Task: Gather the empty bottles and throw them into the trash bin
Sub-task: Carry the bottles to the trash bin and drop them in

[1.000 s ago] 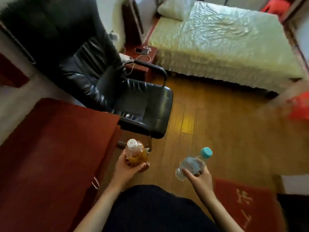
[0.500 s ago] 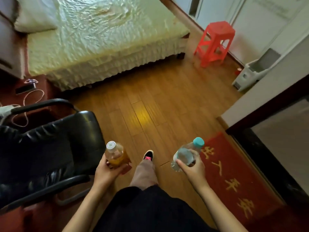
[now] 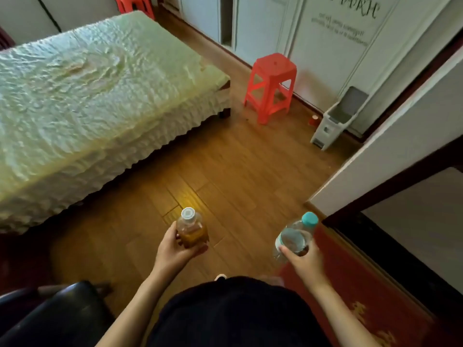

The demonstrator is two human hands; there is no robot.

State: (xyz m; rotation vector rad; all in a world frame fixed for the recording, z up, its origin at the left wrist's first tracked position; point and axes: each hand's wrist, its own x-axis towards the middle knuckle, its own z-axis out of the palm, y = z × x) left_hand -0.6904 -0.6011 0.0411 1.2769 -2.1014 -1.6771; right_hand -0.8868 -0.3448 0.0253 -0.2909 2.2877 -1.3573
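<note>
**Two bottles in hand, bin across the floor**

Head view: my left hand is wrapped around the amber bottle, white cap up. My right hand grips the clear bottle low on its body, teal cap tilted away from me. The white trash bin stands open against the wall beside the red stool, well apart from me across the wooden floor.

Risks, as I judge them: the clear bottle is thin and held low, so it could slip or crumple. The red rug sits underfoot on my right; its edge could catch a shoe. A long toss may miss the narrow opening.
</note>
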